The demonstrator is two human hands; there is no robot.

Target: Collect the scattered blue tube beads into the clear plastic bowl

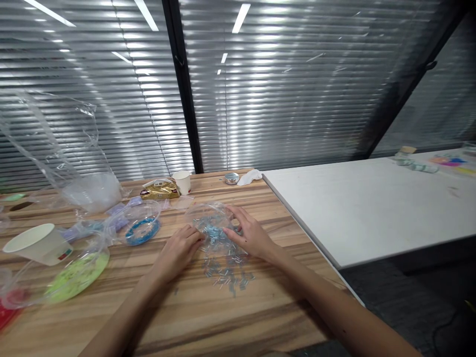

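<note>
Clear plastic container (199,212) on the near-centre worktop (186,317), between the hands. The left hand (188,240) is curling its fingers inward at the container's left side; whether it is pinching anything, one cannot tell. The right hand (249,235) is standing open, thumb and fingers parted at the right side, probably steadying the container from opposite the left hand. Small pale-blue tubular pieces (225,273) are lying inside and spilling loosely toward the near side, apparently within easy reach of both hands. At left, a blue beaded ring (143,231) is resting in clear plastic, likely so that it is holding together. Farther off, a gold packet (159,190) is lying beside a paper cup (182,183), seemingly leaving the near area for handling.
</note>
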